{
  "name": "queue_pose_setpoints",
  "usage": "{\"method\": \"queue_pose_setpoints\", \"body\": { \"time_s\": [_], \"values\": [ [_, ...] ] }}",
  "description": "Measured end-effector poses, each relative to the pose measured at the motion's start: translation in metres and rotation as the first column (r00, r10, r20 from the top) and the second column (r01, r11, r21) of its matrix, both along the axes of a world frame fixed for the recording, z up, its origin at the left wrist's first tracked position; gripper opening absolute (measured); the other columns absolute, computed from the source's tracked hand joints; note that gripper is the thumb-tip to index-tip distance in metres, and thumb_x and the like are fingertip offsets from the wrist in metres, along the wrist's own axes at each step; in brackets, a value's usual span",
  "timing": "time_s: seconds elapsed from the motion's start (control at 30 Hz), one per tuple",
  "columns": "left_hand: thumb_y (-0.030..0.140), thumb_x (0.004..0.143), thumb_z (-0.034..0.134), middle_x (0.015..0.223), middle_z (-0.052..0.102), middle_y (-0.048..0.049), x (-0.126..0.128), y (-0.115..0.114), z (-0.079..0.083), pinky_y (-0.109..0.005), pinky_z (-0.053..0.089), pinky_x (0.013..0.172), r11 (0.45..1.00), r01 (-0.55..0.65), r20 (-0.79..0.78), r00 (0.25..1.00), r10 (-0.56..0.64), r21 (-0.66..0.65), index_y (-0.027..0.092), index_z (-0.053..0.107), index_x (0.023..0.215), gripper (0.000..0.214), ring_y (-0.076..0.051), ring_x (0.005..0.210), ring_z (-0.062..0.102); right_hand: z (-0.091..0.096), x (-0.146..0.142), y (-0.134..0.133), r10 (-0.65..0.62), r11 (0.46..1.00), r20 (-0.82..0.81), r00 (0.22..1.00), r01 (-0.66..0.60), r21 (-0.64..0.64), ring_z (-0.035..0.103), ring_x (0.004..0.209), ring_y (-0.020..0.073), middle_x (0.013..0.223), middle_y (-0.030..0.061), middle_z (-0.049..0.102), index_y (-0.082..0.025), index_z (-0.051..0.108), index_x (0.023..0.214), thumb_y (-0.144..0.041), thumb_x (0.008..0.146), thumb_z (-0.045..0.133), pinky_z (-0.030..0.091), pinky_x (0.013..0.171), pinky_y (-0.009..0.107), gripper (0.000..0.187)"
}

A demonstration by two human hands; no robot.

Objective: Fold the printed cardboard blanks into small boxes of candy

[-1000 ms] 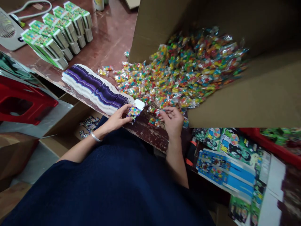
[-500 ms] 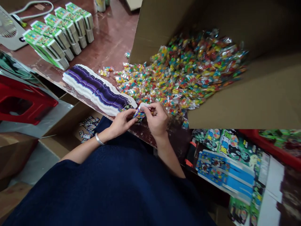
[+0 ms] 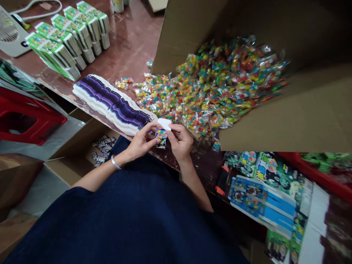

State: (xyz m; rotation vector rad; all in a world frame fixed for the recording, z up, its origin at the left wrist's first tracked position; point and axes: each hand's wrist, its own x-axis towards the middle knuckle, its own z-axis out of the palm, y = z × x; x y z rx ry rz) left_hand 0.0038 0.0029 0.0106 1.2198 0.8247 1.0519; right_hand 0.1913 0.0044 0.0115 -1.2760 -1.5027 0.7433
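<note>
A small printed candy box (image 3: pixel 161 135) with a white flap standing up is between my two hands, at the table's near edge. My left hand (image 3: pixel 143 141) grips the box from its left side, thumb across the front. On the right, my right hand (image 3: pixel 180 141) pinches it near the flap with thumb and fingers. Just left of them lies a long row of flat purple and white cartons (image 3: pixel 110 104). Beyond my hands spreads a heap of clear sachets of coloured candies (image 3: pixel 209 88), spilling from a large cardboard box (image 3: pixel 310 110).
Green carton stacks (image 3: pixel 68 40) and a white fan (image 3: pixel 11 33) stand at the far left. Below the table edge, an open cardboard box (image 3: pixel 68 170) holds several small filled boxes (image 3: pixel 103 148). A red stool (image 3: pixel 30 117) is left; printed cardboard sheets (image 3: pixel 264 198) lie right.
The small box has turned more upright and face-on, its white flap now standing clear. My right hand has shifted slightly left and down at its side.
</note>
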Motion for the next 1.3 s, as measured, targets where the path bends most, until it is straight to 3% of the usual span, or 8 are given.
{"method": "queue_pose_setpoints", "body": {
  "time_s": [0.13,0.27,0.4,0.53,0.67,0.87,1.1,1.3],
  "values": [
    [0.043,0.088,0.083,0.105,0.062,-0.0039,-0.001,0.002,0.001,-0.021,0.054,0.064,1.000,0.012,0.011,1.000,-0.011,-0.027,0.023,0.061,0.118,0.043,-0.010,0.074,0.059,0.006,0.001,0.005,0.053,0.996,0.097,0.994,-0.060,0.070,0.074,0.101,0.0240,0.107,0.0060,0.077,-0.029,0.073,0.093,-0.041,0.096,0.069,0.062,0.090,0.042,0.014],
    [0.045,0.087,0.084,0.106,0.061,-0.0033,-0.001,0.003,0.003,-0.021,0.054,0.062,0.998,-0.012,0.049,0.999,0.015,-0.054,0.026,0.057,0.118,0.046,-0.009,0.072,0.060,0.004,-0.007,0.006,0.044,0.999,-0.082,0.996,-0.045,-0.018,0.075,0.102,0.0221,0.116,0.0063,0.075,-0.027,0.066,0.093,-0.047,0.096,0.069,0.062,0.086,0.038,0.021],
    [0.040,0.086,0.085,0.107,0.060,-0.0013,-0.001,0.002,0.003,-0.020,0.054,0.059,0.995,-0.019,0.100,0.995,0.029,-0.097,0.028,0.047,0.118,0.051,-0.007,0.066,0.060,0.007,-0.017,0.009,0.028,0.996,-0.248,0.968,-0.047,-0.071,0.075,0.092,0.0196,0.099,0.0028,0.075,-0.028,0.059,0.100,-0.055,0.091,0.075,0.062,0.086,0.036,0.032],
    [0.031,0.087,0.082,0.108,0.061,-0.0024,-0.004,0.001,0.003,-0.020,0.056,0.061,0.997,-0.051,0.020,0.998,0.052,-0.052,0.026,0.047,0.120,0.048,-0.006,0.067,0.059,0.020,-0.017,0.017,0.122,0.979,-0.289,0.950,-0.162,-0.121,0.069,0.080,0.0169,0.086,0.0005,0.071,-0.026,0.059,0.082,-0.059,0.083,0.082,0.059,0.075,0.032,0.040],
    [0.023,0.089,0.076,0.115,0.063,-0.0057,-0.009,0.000,0.006,-0.024,0.061,0.072,0.996,-0.087,-0.110,0.990,0.090,0.029,0.025,0.049,0.127,0.046,-0.011,0.081,0.065,0.028,-0.008,0.026,0.154,0.942,-0.295,0.943,-0.230,-0.244,0.068,0.078,0.0169,0.083,-0.0006,0.072,-0.024,0.069,0.084,-0.052,0.076,0.090,0.058,0.073,0.032,0.035],
    [0.017,0.091,0.071,0.117,0.066,-0.0072,-0.014,-0.001,0.009,-0.024,0.061,0.066,0.999,0.004,-0.107,0.994,0.000,0.037,0.025,0.052,0.141,0.054,-0.010,0.074,0.066,0.028,0.000,0.035,0.165,0.928,-0.245,0.955,-0.234,-0.289,0.064,0.071,0.0161,0.074,-0.0007,0.072,-0.022,0.072,0.075,-0.047,0.079,0.086,0.055,0.070,0.031,0.029],
    [0.026,0.092,0.077,0.111,0.067,-0.0065,-0.017,0.001,0.004,-0.024,0.061,0.077,0.997,-0.063,-0.085,0.994,0.067,0.044,0.023,0.065,0.129,0.039,-0.016,0.094,0.067,0.023,-0.011,0.019,0.199,0.977,-0.121,0.972,-0.207,-0.051,0.071,0.088,0.0182,0.095,0.0029,0.076,-0.024,0.073,0.080,-0.040,0.092,0.077,0.058,0.082,0.035,0.021],
    [0.025,0.095,0.069,0.112,0.071,-0.0069,-0.061,-0.011,0.013,-0.027,0.061,0.073,0.994,0.049,-0.359,0.933,-0.011,0.097,0.023,0.064,0.125,0.030,-0.015,0.082,0.070,0.004,-0.008,0.015,0.346,0.916,-0.127,0.930,-0.364,-0.171,0.073,0.093,0.0196,0.110,0.0056,0.077,-0.027,0.079,0.099,-0.048,0.092,0.075,0.062,0.072,0.032,0.022]
  ]
}}
